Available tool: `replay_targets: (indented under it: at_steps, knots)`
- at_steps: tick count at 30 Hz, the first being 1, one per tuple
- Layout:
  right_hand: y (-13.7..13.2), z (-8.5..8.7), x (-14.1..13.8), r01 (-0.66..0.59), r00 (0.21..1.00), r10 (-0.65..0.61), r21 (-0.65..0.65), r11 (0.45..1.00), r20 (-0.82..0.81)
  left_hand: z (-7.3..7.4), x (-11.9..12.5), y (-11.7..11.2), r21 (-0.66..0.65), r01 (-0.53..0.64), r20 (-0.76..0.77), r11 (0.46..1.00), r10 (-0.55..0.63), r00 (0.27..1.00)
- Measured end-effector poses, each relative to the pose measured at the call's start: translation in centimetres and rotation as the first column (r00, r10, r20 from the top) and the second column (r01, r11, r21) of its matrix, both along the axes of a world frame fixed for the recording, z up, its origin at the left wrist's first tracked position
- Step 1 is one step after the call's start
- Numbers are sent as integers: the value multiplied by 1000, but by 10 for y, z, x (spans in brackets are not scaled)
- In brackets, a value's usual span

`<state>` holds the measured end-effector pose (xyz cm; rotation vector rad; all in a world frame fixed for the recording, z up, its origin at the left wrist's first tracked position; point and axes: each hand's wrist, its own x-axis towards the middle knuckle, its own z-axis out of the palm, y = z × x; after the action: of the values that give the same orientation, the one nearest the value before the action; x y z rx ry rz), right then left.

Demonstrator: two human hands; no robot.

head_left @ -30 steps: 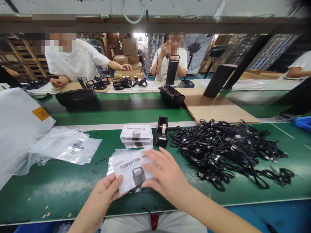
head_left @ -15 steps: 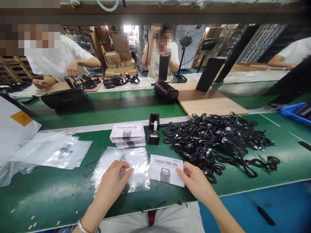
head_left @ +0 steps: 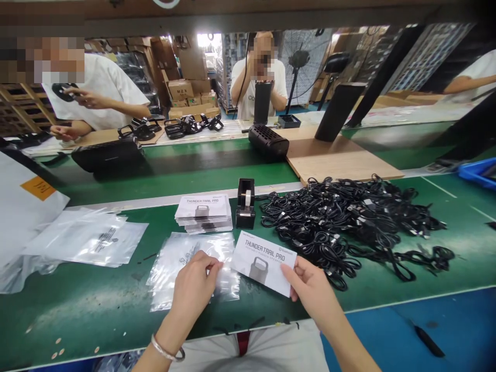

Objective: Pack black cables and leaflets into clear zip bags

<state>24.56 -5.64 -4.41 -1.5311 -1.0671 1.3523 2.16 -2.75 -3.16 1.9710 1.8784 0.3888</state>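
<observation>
My right hand (head_left: 310, 279) grips the right edge of a white printed leaflet (head_left: 259, 266) headed "THUNDER TRAIL PRO". The leaflet is tilted, its left edge reaching the right side of a pile of clear plastic bags (head_left: 170, 263). Over these bags is my left hand (head_left: 199, 279), thumb and forefinger pinched together on the top bag near its right side; the fingertips partly hide the film. Behind the bags stands a stack of similar leaflets (head_left: 203, 212), beside a black tape dispenser (head_left: 245, 204).
Coiled black cables (head_left: 329, 222) are heaped at the right. More plastic bags (head_left: 96, 237) lie at the left by a white sack (head_left: 23, 206). Black speakers (head_left: 268, 143) rest across the green bench, one on a wooden board (head_left: 344, 160). Co-workers (head_left: 108, 82) sit opposite.
My left hand has moved right and its fingertips have closed together. The leaflet in my right hand has tilted, its left edge moving toward the bags. A co-worker at left has raised a black part.
</observation>
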Motion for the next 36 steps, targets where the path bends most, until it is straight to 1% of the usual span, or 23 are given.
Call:
replay_targets:
  at_steps: [3,5,7,9,12,16,20,22,24,25,26,27,28,29,31,33,35,36]
  knots:
    - [0,-11,-19,68,997,-66,57,996,-41,0,0,-3,20,11,3,1000,-11,1000]
    - [-1,-16,-27,69,997,-70,76,995,11,-1,0,-5,36,8,7,999,-8,1000]
    - [-4,-18,-28,39,995,-45,72,997,88,-2,1,-7,53,0,12,999,-1,1000]
    - [-8,-16,-26,-3,990,-2,40,999,143,-4,1,-9,70,-11,18,997,10,1000]
    - [-13,-11,-21,-47,987,47,-2,999,154,-7,1,-11,118,-28,36,993,24,999]
    - [-14,-9,-22,-119,989,121,-27,993,85,-11,2,-15,185,11,55,983,-21,998]
    - [-8,-8,-28,-225,971,228,-50,973,67,-12,6,-20,241,56,111,969,-84,990]
    - [-2,-3,-31,-317,948,315,-61,947,-32,-11,8,-23,244,72,160,967,-114,981]
    - [6,4,-36,-438,886,423,-46,898,-191,-8,8,-25,230,81,210,970,-131,969]
    - [10,7,-40,-491,849,472,-27,871,-237,-6,8,-25,221,78,237,972,-131,963]
    - [14,9,-45,-532,828,519,-3,847,-212,-5,7,-25,212,74,266,974,-131,955]
    - [19,11,-51,-555,825,553,18,832,-121,-4,6,-25,205,72,295,976,-132,946]
    - [24,11,-58,-560,829,559,29,828,16,-4,5,-25,197,76,322,977,-138,937]
    - [28,11,-66,-560,817,545,33,828,187,-4,4,-24,190,84,347,978,-147,926]
    - [36,12,-79,-512,802,458,47,858,385,-7,2,-21,178,102,382,979,-165,910]
    - [38,17,-82,-459,793,371,73,886,483,-12,-1,-17,164,106,398,981,-164,903]
    - [34,28,-71,-430,742,280,113,896,609,-17,-2,-14,147,89,398,985,-141,906]
    - [30,34,-59,-415,697,219,135,900,683,-19,-3,-13,136,80,393,987,-128,911]
